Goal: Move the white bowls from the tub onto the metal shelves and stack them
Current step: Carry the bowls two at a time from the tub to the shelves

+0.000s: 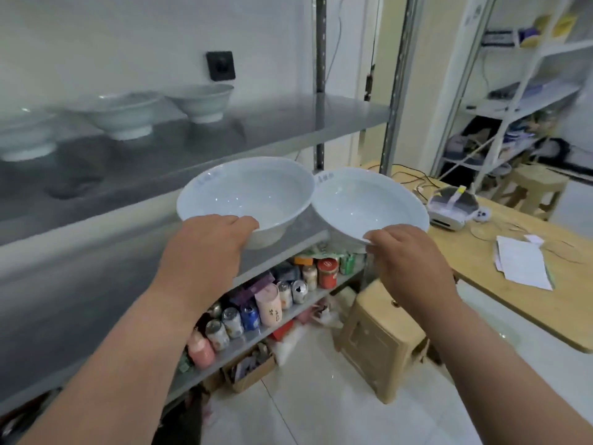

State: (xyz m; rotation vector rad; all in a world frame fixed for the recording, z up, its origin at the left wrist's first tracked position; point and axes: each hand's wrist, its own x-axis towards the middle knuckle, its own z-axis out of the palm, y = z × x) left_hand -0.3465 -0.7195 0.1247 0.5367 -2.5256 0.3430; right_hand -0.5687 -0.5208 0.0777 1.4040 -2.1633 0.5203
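Fingers of the left hand curl over the near rim of one white bowl, closed on it, with the thumb hidden under or behind the bowl's wall. On the other side, the right hand pinches the near rim of a second white bowl, its fingertips closed on the edge. Both bowls sit upright, side by side, their rims touching or nearly so, just in front of the edge of the upper metal shelf; whether their feet rest on the shelf below cannot be told, though the left bowl's base seems right at that lower shelf's front edge. Further back on the upper shelf stand three more white bowls, upright and apart from one another in a row, blurred toward the left. Below, a lower shelf holds a crowd of cans and jars, with a red-lidded jar near its right end. A cardboard box sits on the tiled floor beneath. To the right stands a beige plastic stool, and beyond it a wooden table carrying white papers and a small white device with cables. The tub is not visible from this head view.
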